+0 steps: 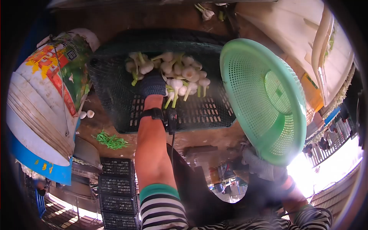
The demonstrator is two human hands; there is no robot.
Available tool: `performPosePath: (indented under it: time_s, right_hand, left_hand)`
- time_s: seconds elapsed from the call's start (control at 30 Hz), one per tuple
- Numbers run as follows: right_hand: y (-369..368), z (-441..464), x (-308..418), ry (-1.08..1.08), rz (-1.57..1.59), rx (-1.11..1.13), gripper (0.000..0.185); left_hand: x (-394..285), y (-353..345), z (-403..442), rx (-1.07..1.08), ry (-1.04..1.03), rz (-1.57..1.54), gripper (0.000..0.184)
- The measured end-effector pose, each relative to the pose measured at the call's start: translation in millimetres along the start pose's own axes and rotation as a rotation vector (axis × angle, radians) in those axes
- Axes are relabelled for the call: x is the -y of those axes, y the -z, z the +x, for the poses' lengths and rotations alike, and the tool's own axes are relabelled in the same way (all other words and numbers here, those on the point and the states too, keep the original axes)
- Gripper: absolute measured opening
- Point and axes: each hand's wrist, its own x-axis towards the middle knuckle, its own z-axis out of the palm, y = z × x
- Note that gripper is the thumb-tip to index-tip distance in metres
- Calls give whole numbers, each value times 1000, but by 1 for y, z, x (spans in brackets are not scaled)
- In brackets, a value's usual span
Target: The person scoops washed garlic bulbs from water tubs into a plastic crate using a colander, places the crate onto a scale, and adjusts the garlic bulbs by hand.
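A black mesh-sided crate [111, 88] in front of me holds a heap of white garlic bulbs [189, 73] with short green stems. My left hand [150, 84], in a dark glove, reaches into the crate and touches the garlic. Its fingers are mostly hidden, so I cannot tell whether they grip a bulb. On the right, a light green plastic colander [249, 96] is tilted on its side, its open mouth facing the crate. My right hand [262, 163], in a grey glove, grips the colander's lower rim.
White buckets [38, 103] with a torn label stand at the left above a blue tub [42, 165]. Green trimmings [110, 140] and loose bulbs [90, 114] lie on the brown floor. Black crates [118, 191] are stacked lower left. A pale sack [291, 27] sits at upper right.
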Motion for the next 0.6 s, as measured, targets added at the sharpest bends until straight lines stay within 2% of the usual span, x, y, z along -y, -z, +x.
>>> performPosePath:
  time_s: [0.07, 0.1, 0.17, 0.2, 0.23, 0.27, 0.3, 0.37, 0.47, 0.53, 0.57, 0.6]
  right_hand:
    - [-3, -6, -9, 247, -194, -93, 34]
    - [-4, -9, -26, 454, -386, -155, 37]
    - [1, -24, -21, 455, -391, -87, 40]
    - [10, -34, -5, 257, -203, 38, 42]
    - [16, -43, 5, 395, -330, 3, 39]
    - [21, -53, 15, 530, -458, -51, 36]
    - [29, -61, 27, 628, -432, -83, 32]
    - [51, -82, 57, 817, -384, -140, 24]
    - [87, -102, 123, 217, 171, -1, 13]
    - [107, -94, 183, 340, 598, -174, 24]
    - [123, -78, 206, 291, 560, -189, 29]
    - [139, -54, 219, 367, 510, -206, 29]
  left_hand:
    - [-8, -20, 15, -147, 61, -43, 25]
    - [-9, -37, 19, -313, 25, -175, 23]
    - [0, -49, 9, -653, -50, -430, 20]
    - [-1, -31, -13, -507, -16, -567, 21]
    - [-3, -14, -39, -362, 10, -699, 22]
    - [-1, -13, -49, -337, 30, -720, 26]
    - [2, -12, -58, -310, 49, -740, 30]
    - [-5, 48, -120, -314, 38, -813, 35]
    - [-18, 147, -201, -736, -131, -989, 33]
    - [-24, 207, -212, -824, -320, -1648, 37]
    - [-28, 250, -220, -834, -353, -1684, 38]
    - [-31, 288, -219, -842, -386, -1719, 39]
